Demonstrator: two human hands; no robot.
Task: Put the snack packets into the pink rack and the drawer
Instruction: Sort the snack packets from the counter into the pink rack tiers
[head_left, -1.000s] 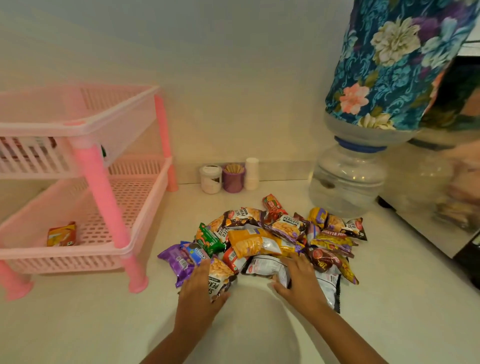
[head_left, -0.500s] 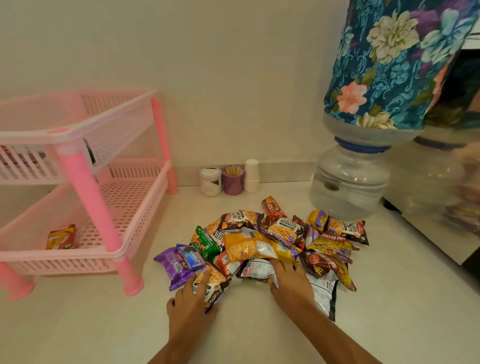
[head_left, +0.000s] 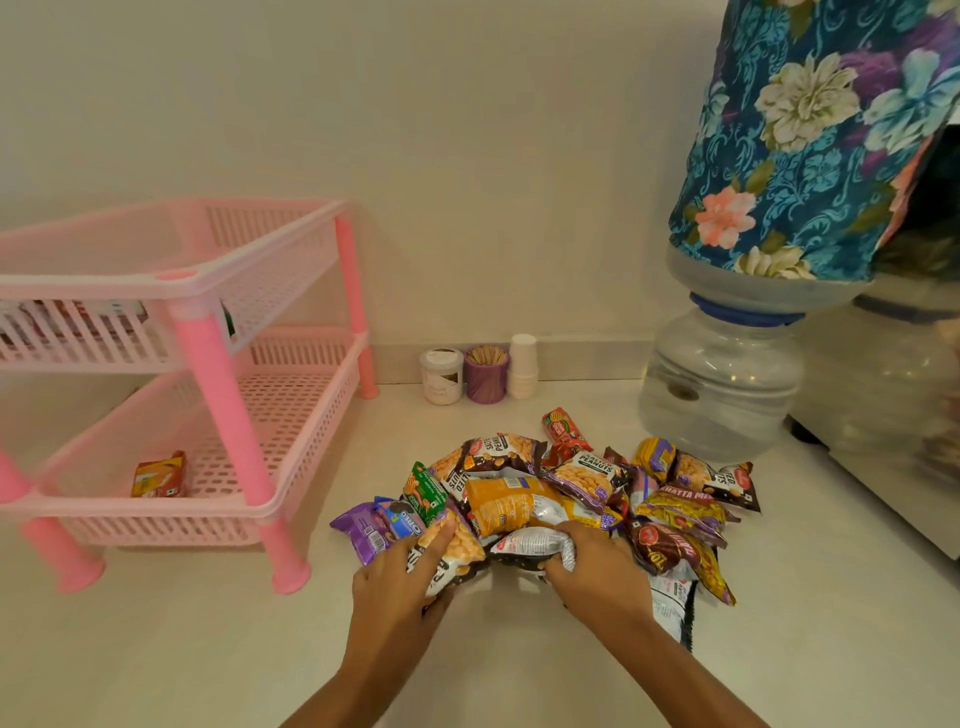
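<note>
A heap of several snack packets (head_left: 566, 488) lies on the white counter in the middle of the view. My left hand (head_left: 400, 577) grips a peanut packet (head_left: 457, 551) at the heap's near left edge. My right hand (head_left: 592, 566) grips a silver-backed packet (head_left: 530, 545) at the near middle. A purple packet (head_left: 361, 530) and a blue Oreo packet (head_left: 402, 517) lie just left of my left hand. The pink two-tier rack (head_left: 218, 364) stands at the left, with one orange packet (head_left: 158, 475) on its lower shelf. No drawer is in view.
A white jar (head_left: 441, 375), a purple toothpick holder (head_left: 485, 374) and stacked white cups (head_left: 522, 366) stand by the wall. A water dispenser bottle (head_left: 722, 384) under a floral cover (head_left: 810, 135) stands at the right, beside a reflective appliance (head_left: 893, 415).
Both hands have curled round packets at the heap's near edge: the left on the peanut packet, the right on the silver one. The view has shifted slightly.
</note>
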